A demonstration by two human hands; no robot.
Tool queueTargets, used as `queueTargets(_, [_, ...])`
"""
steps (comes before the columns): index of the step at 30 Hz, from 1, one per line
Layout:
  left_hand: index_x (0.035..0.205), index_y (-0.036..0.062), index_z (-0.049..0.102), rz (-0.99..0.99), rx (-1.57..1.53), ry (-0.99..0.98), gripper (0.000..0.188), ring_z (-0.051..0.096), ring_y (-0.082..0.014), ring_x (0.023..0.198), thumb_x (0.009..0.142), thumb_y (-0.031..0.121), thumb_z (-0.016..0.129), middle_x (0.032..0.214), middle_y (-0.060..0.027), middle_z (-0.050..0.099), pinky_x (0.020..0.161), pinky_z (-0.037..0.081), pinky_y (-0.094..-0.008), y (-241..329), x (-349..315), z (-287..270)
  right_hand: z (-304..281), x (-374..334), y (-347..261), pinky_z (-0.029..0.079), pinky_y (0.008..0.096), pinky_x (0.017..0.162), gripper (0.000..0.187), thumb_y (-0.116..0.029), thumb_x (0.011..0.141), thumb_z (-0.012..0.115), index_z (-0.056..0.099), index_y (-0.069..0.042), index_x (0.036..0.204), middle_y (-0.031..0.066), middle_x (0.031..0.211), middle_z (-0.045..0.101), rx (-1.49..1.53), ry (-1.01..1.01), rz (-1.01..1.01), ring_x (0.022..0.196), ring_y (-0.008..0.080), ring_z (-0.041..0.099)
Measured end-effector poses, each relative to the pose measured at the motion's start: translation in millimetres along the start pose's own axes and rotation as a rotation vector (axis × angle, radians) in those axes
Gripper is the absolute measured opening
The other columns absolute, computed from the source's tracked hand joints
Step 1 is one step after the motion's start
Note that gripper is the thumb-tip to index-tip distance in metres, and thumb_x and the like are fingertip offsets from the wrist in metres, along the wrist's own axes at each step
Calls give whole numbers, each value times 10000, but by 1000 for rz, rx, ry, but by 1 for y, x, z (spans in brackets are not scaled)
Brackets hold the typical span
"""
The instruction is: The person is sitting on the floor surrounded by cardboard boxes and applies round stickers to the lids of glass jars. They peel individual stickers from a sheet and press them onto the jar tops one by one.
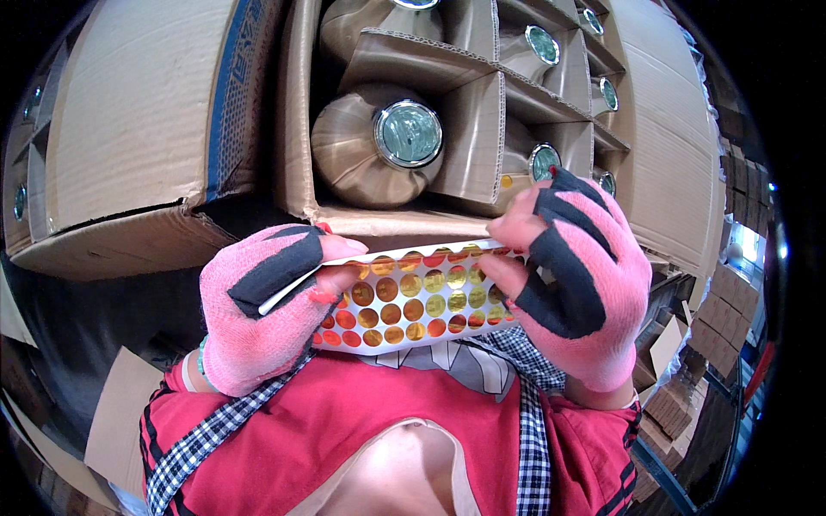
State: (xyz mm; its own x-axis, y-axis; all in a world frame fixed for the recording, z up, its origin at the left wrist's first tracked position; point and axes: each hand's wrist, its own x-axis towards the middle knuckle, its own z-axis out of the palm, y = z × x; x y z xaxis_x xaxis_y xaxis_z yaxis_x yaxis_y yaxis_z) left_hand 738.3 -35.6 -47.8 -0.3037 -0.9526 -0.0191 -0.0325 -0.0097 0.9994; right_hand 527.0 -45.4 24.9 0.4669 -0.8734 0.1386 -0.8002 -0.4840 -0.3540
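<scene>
Pinching sticker sheet (423, 301) along edges, hands (258, 310) (594, 275) near carton rim (404, 222).

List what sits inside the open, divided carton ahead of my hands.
The open carton holds round vessels with shiny tops, set between cardboard dividers. Their bases and the carton's floor are hidden, and the right hand covers part of the near side.

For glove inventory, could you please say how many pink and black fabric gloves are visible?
2: one on the left hand, one on the right hand, both holding a white sheet of round stickers.
</scene>
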Motion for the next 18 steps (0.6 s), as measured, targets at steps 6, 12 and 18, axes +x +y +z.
queueTargets(6, [836, -11, 614, -32, -13, 1, 165, 565, -152, 678, 671, -8, 611, 751, -104, 593, 630, 435, -236, -1, -3, 0, -2, -1, 1, 447, 344, 699, 215, -10, 496, 682, 570, -58, 673, 60, 689, 565, -49, -10, -62, 750, 239, 567])
queueTargets(12, [847, -6, 613, -38, -19, 35, 168, 561, -139, 693, 679, -14, 598, 747, -103, 590, 625, 436, -237, -4, -5, 1, 0, 2, -2, 439, 359, 742, 216, -31, 465, 690, 565, -56, 639, 41, 665, 565, -16, -14, -8, 780, 242, 566])
queueTargets(18, [850, -4, 607, 178, 67, -337, 221, 584, -234, 669, 633, -7, 572, 767, -136, 586, 614, 468, -280, -9, -2, 0, -7, 22, 18, 408, 351, 818, 243, -40, 575, 633, 573, -32, 811, 112, 952, 565, 211, -54, -50, 900, 223, 540])
